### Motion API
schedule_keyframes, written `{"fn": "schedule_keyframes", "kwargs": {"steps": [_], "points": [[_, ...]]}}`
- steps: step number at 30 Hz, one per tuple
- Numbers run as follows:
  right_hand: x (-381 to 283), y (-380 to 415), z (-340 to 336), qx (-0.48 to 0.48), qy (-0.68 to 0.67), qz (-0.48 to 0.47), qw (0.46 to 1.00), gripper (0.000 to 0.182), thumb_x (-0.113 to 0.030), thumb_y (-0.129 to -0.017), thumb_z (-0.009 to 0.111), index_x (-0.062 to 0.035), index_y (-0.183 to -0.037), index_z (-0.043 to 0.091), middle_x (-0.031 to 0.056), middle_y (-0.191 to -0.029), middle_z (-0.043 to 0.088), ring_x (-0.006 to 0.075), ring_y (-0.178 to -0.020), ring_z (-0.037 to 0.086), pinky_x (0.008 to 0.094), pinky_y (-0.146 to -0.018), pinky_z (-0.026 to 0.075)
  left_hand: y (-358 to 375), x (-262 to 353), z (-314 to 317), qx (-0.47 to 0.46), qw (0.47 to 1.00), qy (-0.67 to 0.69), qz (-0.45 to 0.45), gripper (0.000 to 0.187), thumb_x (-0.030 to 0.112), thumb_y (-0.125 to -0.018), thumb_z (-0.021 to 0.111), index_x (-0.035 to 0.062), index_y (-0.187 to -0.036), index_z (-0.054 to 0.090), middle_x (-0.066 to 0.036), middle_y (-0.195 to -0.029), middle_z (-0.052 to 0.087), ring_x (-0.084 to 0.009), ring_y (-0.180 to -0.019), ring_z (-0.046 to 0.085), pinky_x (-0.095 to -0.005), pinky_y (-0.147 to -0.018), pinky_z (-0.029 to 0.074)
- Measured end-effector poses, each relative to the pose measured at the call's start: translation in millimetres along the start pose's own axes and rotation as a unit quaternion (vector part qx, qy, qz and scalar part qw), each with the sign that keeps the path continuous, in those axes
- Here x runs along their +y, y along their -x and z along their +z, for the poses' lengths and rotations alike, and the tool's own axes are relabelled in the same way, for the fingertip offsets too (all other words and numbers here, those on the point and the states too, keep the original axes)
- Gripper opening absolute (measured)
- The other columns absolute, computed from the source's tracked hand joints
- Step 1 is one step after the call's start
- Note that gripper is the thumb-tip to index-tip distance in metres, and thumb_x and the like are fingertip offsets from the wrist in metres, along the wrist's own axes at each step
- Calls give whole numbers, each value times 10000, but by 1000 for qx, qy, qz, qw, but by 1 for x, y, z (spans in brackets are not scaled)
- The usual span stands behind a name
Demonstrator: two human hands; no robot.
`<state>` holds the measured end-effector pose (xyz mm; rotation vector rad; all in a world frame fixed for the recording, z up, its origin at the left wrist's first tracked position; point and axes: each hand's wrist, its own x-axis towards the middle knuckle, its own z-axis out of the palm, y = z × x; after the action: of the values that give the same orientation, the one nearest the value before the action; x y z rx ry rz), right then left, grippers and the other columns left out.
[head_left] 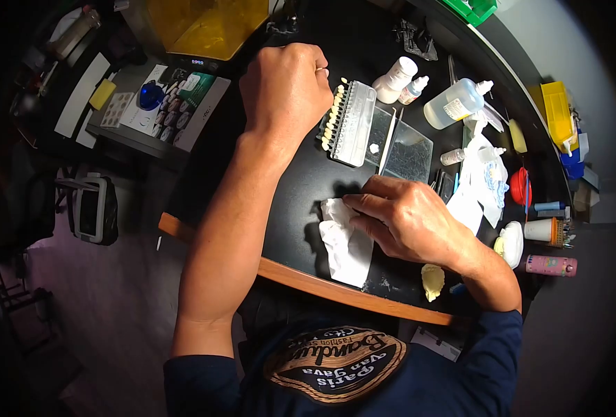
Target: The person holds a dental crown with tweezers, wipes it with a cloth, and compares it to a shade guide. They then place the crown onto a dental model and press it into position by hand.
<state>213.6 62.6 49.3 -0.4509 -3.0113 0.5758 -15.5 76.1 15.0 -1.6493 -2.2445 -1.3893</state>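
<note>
My left hand [285,89] is raised over the dark bench, its fingers curled closed; whatever it holds is hidden. Just right of it lies a shade guide [351,125] with a row of yellowish tooth-shaped tabs. My right hand [409,217] is at the upper edge of a folded white tissue [347,251], thumb and index finger closed near its corner. What those fingertips pinch is too small to make out. Beyond this hand, a glass slab [409,154] has a thin metal instrument [389,142] lying across its left side.
White bottles [395,79] and a large clear bottle [454,103] stand at the back. To the right are a red round container [520,186], a brush holder [543,230] and a pink cylinder [551,265]. A wooden edge [322,285] borders the bench in front.
</note>
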Motion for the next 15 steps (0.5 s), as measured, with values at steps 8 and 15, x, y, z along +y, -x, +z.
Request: {"fn": "schedule_keyframes", "kwargs": {"steps": [8,15], "points": [[11,-2,-6,40,51,28,998,176,-99,-852,751,-7,-999,723,126,-899,653,343,-789,697,431,-655,573,1,-5,-7,-195,978,47,-54,76,37,-787,766,9,-855,783,-147,-787,766,-248,-726,760,-329,-713,591],[38,-19,13,134,88,42,986,182,-104,-832,786,-37,-999,763,115,-1052,690,294,-919,702,390,-731,598,2,-3,-13,-332,939,31,-86,68,-19,-771,787,-48,-817,746,-144,-721,746,-171,-653,739,-304,-647,579]]}}
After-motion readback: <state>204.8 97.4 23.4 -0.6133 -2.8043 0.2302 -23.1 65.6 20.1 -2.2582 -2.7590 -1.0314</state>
